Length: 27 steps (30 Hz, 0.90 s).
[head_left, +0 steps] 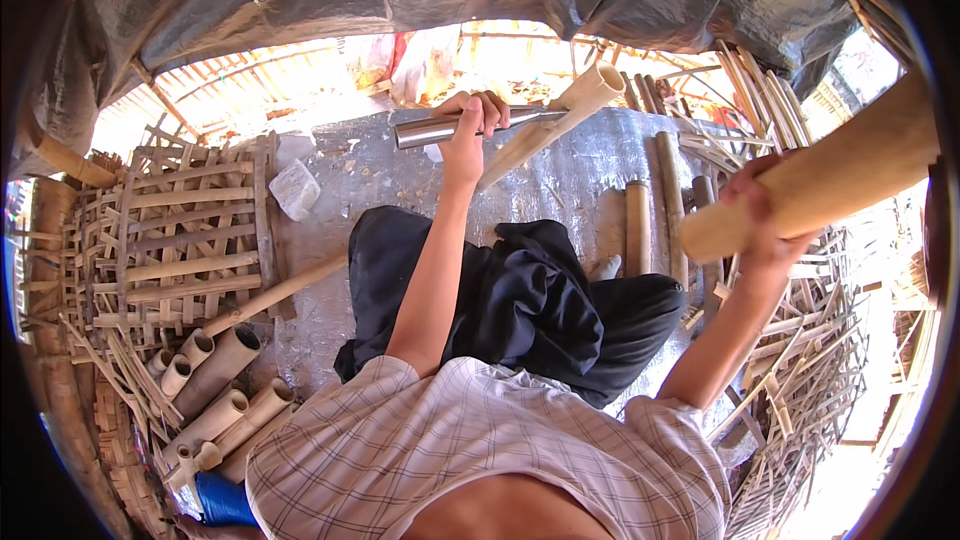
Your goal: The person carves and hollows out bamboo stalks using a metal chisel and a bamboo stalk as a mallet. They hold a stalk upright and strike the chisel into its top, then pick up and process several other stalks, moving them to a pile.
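My left hand (476, 126) is closed around a chisel-like metal tool with a thick shiny cylindrical end (422, 131). Its narrow blade (532, 117) points right and meets, or overlaps in view, a pale bamboo piece (548, 134). This piece slants up and away to a hollow tube end; whether the blade cuts into it cannot be made out. Raised at the right, my right hand (765, 202) grips a thick pale club (850, 172) by its narrower end. I sit with legs folded in dark trousers (510, 285) below both hands.
Several bamboo tubes (638, 228) lie on the grey sheet (340, 165) to the right. A split-bamboo lattice (190, 230) and more cut tubes (220, 370) are at the left. Bamboo strips (800, 370) heap at the right. A pale block (295, 190) rests near the lattice.
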### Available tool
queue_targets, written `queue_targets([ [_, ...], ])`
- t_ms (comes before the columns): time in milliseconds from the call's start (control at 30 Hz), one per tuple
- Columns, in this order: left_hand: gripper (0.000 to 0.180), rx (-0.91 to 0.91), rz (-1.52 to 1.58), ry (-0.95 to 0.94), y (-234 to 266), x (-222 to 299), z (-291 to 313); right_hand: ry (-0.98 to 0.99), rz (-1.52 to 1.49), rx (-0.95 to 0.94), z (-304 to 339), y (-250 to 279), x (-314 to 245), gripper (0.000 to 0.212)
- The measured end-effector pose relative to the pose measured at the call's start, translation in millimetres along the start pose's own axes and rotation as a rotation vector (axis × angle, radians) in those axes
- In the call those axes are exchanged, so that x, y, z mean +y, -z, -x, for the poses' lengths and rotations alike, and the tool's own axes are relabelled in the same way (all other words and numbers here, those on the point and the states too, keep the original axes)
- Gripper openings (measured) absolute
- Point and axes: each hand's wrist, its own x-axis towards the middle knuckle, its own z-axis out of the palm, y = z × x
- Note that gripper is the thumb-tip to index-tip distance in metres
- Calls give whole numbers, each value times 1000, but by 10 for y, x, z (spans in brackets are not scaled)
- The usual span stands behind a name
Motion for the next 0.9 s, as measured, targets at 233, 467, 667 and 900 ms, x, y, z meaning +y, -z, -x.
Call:
queue_targets([
  [233, 34, 27, 13, 51, -42, -52, 34, -660, 618, -404, 893, -686, 552, 57],
  [467, 25, 49, 67, -6, 3, 25, 16, -587, 727, -437, 818, -717, 554, 60],
  [667, 32, 411, 307, -106, 37, 372, 10, -558, 631, -572, 823, -647, 689, 66],
  [900, 43, 302, 375, -114, 443, 706, 120, -852, 200, -775, 820, -635, 814, 53],
])
